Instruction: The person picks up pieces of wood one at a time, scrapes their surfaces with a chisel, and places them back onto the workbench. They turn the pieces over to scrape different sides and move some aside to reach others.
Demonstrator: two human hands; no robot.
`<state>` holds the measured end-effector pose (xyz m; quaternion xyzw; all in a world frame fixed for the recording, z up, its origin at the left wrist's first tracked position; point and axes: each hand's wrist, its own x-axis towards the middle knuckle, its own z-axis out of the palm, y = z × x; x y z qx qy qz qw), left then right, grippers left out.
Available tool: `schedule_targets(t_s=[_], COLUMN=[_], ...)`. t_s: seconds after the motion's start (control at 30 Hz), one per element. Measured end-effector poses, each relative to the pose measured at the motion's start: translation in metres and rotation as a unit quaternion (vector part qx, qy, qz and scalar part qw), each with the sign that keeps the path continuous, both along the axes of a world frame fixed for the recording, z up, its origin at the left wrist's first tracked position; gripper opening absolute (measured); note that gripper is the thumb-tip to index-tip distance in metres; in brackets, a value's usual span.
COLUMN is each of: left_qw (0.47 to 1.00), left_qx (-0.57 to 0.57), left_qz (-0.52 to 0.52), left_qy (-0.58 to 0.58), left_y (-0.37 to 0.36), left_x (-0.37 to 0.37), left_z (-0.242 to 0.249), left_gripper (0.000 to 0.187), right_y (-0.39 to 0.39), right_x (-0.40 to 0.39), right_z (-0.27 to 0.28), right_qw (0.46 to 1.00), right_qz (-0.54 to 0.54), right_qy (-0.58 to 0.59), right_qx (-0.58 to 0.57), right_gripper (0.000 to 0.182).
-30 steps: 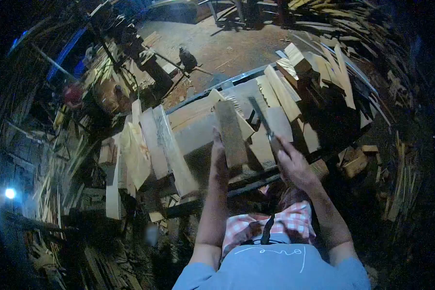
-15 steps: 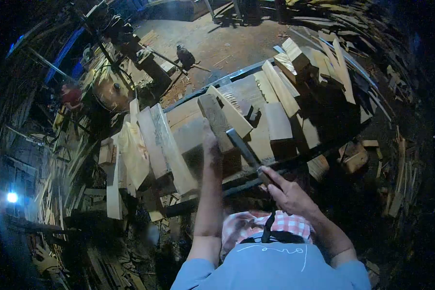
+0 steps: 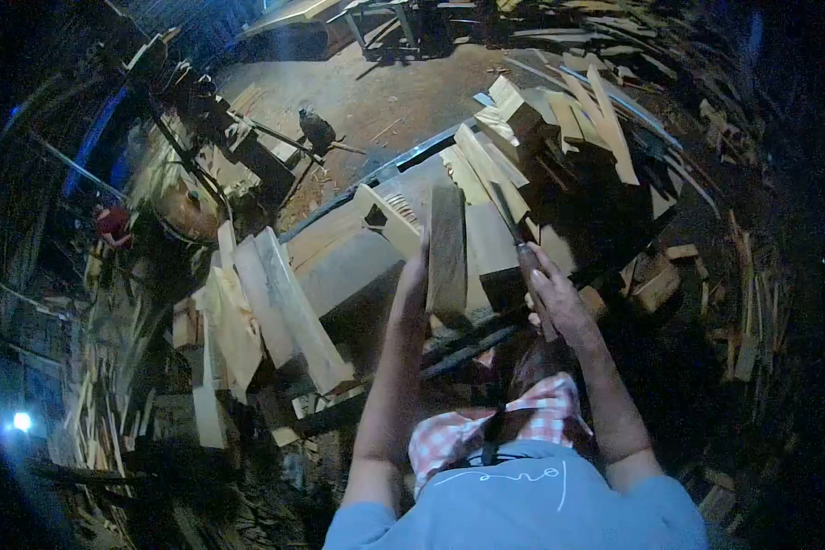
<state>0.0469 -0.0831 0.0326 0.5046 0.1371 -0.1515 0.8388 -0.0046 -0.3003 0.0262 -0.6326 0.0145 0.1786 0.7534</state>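
A dark wooden block (image 3: 447,246) stands at the middle of the workbench, with my left hand (image 3: 416,260) against its left side. The fingers of that hand are mostly hidden at the block's edge. My right hand (image 3: 559,298) is wrapped round the wooden handle of a chisel-like tool (image 3: 511,216), whose narrow dark blade points up and left over the boards. Beside the block on the left lies a pale board with a dark notch (image 3: 387,220). A pale-topped block (image 3: 490,240) sits between the dark block and the tool.
Long planks (image 3: 304,307) lie across the bench's left part. More offcuts (image 3: 515,108) are stacked at its far right end. The bench's metal edge (image 3: 412,158) runs along the far side. A person in red (image 3: 112,225) is at the far left, beyond scrap wood.
The dark block has moved right and turned more upright, with my left hand beside it. My right hand has raised the tool, and its blade is now right of the block. The view has shifted.
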Motion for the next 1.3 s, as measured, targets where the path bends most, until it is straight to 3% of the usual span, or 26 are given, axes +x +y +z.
schedule_targets(t_s=[0.07,0.1,0.13,0.17,0.23,0.27,0.5,0.57,0.6,0.67,0.7,0.73,0.77,0.8,0.83,0.87,0.9,0.93,0.97,1.0,1.07,1.13,1.17,1.23,1.27,1.3], left_qw=[0.996,0.969,0.983,0.908,0.920,0.916,0.920,0.926,0.923,0.861,0.831,0.836,0.759,0.646,0.711,0.659,0.674,0.606,0.495,0.567,0.634,0.696,0.699,0.788,0.788,0.789], left_qx=[0.072,0.238,0.175,0.245,0.206,0.208,0.346,0.285,0.297,0.365,0.481,0.447,0.484,0.550,0.558,0.584,0.574,0.697,0.785,0.753,0.712,0.663,0.661,0.537,0.543,0.542], left_qz=[0.043,-0.018,0.056,0.049,0.099,0.121,0.015,0.066,0.056,0.112,0.086,0.077,0.226,0.284,0.225,0.306,0.307,0.249,0.338,0.334,0.296,0.258,0.255,0.179,0.181,0.180], left_qy=[-0.005,0.058,-0.011,-0.338,-0.320,-0.320,-0.183,-0.238,-0.240,-0.336,-0.266,-0.310,-0.373,-0.446,-0.363,-0.361,-0.350,-0.292,-0.158,-0.025,0.056,0.096,0.098,0.244,0.227,0.227], left_y=[-0.022,-0.032,-0.048,-0.045,-0.089,-0.097,-0.118,-0.097,-0.084,-0.039,-0.011,0.025,0.060,0.101,0.147,0.187,0.255,0.288,0.357,0.314,0.351,0.420,0.422,0.427,0.428,0.424], left_x=[0.048,0.067,0.104,0.132,0.258,0.259,0.228,0.168,0.171,0.130,0.091,0.068,0.081,0.059,0.033,0.016,0.002,-0.039,-0.054,-0.089,-0.127,-0.152,-0.156,-0.162,-0.155,-0.152], left_z=[0.004,0.030,-0.002,-0.040,-0.149,-0.152,-0.070,-0.029,-0.036,-0.008,0.031,0.054,0.026,0.037,0.050,0.044,0.033,0.060,0.024,0.063,0.048,-0.015,-0.015,-0.018,-0.019,-0.020], left_gripper=[0.053,0.050,0.048,0.049,0.047,0.047,0.038,0.043,0.047,0.051,0.052,0.051,0.046,0.046,0.046,0.041,0.033,0.053,0.056,0.067,0.077,0.082,0.082,0.084,0.080,0.080], right_y=[-0.009,-0.012,-0.015,-0.018,-0.027,-0.032,-0.045,-0.045,-0.043,-0.039,-0.036,-0.032,-0.031,-0.033,-0.034,-0.033,-0.031,-0.029,-0.029,-0.028,-0.028,-0.026,-0.027,-0.027,-0.026,-0.026], right_x=[-0.015,-0.023,-0.032,-0.040,-0.053,-0.058,-0.079,-0.077,-0.074,-0.074,-0.075,-0.074,-0.073,-0.072,-0.072,-0.073,-0.075,-0.077,-0.077,-0.077,-0.072,-0.073,-0.075,-0.078,-0.077,-0.075], right_z=[0.006,0.012,0.020,0.025,0.026,0.025,0.004,-0.002,-0.004,-0.003,-0.001,-0.001,-0.006,-0.015,-0.020,-0.016,-0.009,-0.006,-0.008,-0.010,-0.013,-0.012,-0.012,-0.016,-0.022,-0.030], right_qw=[0.998,0.999,0.998,0.996,0.997,0.997,0.994,0.994,0.996,0.998,0.999,0.999,0.999,0.999,0.995,0.995,0.996,0.997,0.997,0.997,0.997,0.996,0.996,0.996,0.996,0.988], right_qz=[-0.049,-0.038,-0.059,-0.078,-0.067,-0.069,-0.108,-0.108,-0.089,-0.068,-0.049,-0.030,-0.027,-0.006,0.015,0.017,0.030,0.042,0.043,0.046,0.046,0.058,0.056,0.066,0.066,0.057], right_qy=[-0.020,-0.024,0.002,0.026,0.023,0.028,0.007,0.011,0.012,0.019,0.009,-0.004,-0.005,-0.030,-0.054,-0.051,-0.036,-0.021,-0.020,-0.015,-0.012,-0.010,-0.008,-0.010,-0.010,-0.096], right_qx=[-0.015,-0.023,-0.031,-0.038,-0.024,-0.002,-0.019,-0.001,-0.004,-0.005,0.010,0.026,0.029,-0.027,-0.085,-0.083,-0.070,-0.057,-0.054,-0.057,-0.055,-0.068,-0.072,-0.062,-0.064,-0.103], right_gripper=[0.048,0.048,0.049,0.049,0.049,0.049,0.049,0.049,0.049,0.049,0.049,0.050,0.050,0.050,0.050,0.050,0.051,0.052,0.052,0.051,0.051,0.050,0.050,0.050,0.050,0.050])
